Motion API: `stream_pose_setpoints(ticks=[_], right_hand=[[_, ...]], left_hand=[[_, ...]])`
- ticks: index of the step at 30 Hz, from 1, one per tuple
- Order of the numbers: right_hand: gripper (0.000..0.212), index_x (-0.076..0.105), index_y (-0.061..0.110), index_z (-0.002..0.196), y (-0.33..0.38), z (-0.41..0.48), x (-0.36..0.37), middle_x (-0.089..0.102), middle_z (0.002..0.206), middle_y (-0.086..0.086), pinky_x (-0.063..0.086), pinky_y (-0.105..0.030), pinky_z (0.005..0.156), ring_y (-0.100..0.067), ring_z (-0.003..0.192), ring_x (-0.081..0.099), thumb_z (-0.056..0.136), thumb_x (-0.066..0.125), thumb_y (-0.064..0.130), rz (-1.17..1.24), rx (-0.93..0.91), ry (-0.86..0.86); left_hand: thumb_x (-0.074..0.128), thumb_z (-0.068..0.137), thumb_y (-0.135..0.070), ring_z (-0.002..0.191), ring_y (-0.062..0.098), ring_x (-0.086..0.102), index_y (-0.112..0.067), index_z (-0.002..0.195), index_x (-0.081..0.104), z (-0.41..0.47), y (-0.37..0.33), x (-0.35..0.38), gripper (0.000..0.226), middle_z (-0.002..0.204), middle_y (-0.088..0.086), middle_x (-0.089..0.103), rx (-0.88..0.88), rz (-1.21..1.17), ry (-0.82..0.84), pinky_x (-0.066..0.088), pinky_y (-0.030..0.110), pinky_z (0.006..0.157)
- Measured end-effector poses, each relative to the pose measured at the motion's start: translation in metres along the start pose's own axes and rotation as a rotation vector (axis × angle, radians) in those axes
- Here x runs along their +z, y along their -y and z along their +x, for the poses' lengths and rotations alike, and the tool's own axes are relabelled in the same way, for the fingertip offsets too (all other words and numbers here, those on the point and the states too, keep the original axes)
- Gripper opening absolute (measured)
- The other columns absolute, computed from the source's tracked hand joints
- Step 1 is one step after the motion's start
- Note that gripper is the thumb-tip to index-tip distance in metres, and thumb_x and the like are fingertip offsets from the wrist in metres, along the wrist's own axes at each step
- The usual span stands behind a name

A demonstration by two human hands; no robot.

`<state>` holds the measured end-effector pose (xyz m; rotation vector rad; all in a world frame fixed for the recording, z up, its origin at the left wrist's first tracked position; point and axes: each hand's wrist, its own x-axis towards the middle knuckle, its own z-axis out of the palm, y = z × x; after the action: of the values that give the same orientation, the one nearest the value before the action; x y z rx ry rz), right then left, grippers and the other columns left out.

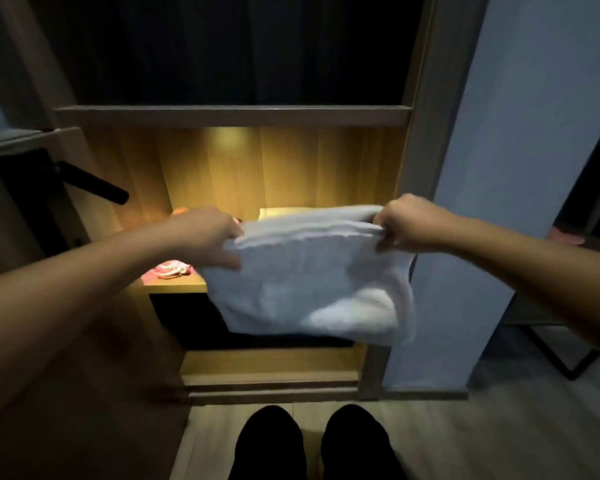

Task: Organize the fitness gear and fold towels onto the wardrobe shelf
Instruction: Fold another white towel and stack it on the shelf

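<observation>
Holds the white towel (309,278) up at centre frame, in front of the lit wardrobe shelf (174,288) and not yet on it. Grips its top left corner in the curled fingers of the left hand (208,233); pinches the top right corner in the closed fingers of the right hand (406,223). Appears doubled over, going by the layered edges along the top, so probably stands partway through folding, with at least one more fold and the placing left to do. Cannot tell whether other towels wait out of view. On the shelf, left of centre, keeps a pink-and-white item (170,268) near the front edge, likely part of the gear. Shows, just above the left hand, a sliver of something orange (181,211), too hidden to name. Cannot see the right half of the shelf for the towel.
</observation>
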<state>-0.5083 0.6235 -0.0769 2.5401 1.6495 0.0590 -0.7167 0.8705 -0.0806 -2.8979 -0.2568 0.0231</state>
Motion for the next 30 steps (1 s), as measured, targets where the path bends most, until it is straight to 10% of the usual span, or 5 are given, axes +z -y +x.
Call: stream_pose_setpoints(ticks=[6, 12, 20, 25, 30], right_hand=[[0.012, 0.068, 0.017, 0.088, 0.002, 0.006, 0.016, 0.061, 0.081, -0.003, 0.034, -0.028, 0.056, -0.026, 0.078, 0.056, 0.086, 0.069, 0.029, -0.164, 0.09, -0.206], [0.016, 0.065, 0.029, 0.073, 0.0, 0.002, -0.001, 0.064, 0.066, 0.014, 0.046, -0.018, 0.061, -0.005, 0.065, 0.059, 0.077, 0.08, 0.031, 0.246, 0.019, 0.456], [0.012, 0.071, 0.019, 0.092, -0.007, 0.004, -0.009, 0.066, 0.09, -0.009, 0.036, -0.028, 0.062, -0.032, 0.086, 0.062, 0.085, 0.072, 0.029, -0.169, 0.15, -0.402], [0.016, 0.069, 0.02, 0.079, 0.001, 0.005, 0.019, 0.064, 0.075, 0.003, 0.053, -0.033, 0.072, -0.017, 0.072, 0.06, 0.077, 0.08, 0.031, 0.085, -0.011, 0.374], [0.009, 0.067, 0.023, 0.086, -0.007, 0.001, 0.017, 0.067, 0.086, 0.004, 0.05, -0.024, 0.072, -0.014, 0.081, 0.062, 0.084, 0.074, 0.028, 0.272, -0.025, 0.361]], left_hand=[[0.055, 0.089, -0.054, 0.085, 0.023, 0.06, -0.025, 0.087, 0.049, 0.006, 0.0, 0.007, 0.03, 0.087, -0.006, 0.058, -0.092, 0.36, -0.229, 0.039, 0.028, 0.059], [0.074, 0.078, -0.05, 0.073, 0.008, 0.053, -0.027, 0.089, 0.064, 0.009, 0.008, 0.003, 0.028, 0.079, -0.008, 0.06, -0.008, -0.162, 0.338, 0.042, 0.03, 0.062], [0.069, 0.085, -0.044, 0.071, 0.026, 0.06, -0.02, 0.093, 0.065, 0.012, 0.013, -0.003, 0.025, 0.082, 0.002, 0.063, -0.036, 0.332, -0.54, 0.037, 0.026, 0.054], [0.073, 0.08, -0.046, 0.073, 0.011, 0.056, -0.024, 0.084, 0.061, 0.016, 0.0, 0.01, 0.026, 0.084, -0.004, 0.062, -0.088, -0.058, 0.466, 0.045, 0.026, 0.06], [0.07, 0.086, -0.036, 0.081, 0.007, 0.055, -0.025, 0.103, 0.064, 0.002, 0.007, 0.011, 0.021, 0.092, -0.008, 0.061, -0.048, -0.216, 0.353, 0.041, 0.015, 0.061]])
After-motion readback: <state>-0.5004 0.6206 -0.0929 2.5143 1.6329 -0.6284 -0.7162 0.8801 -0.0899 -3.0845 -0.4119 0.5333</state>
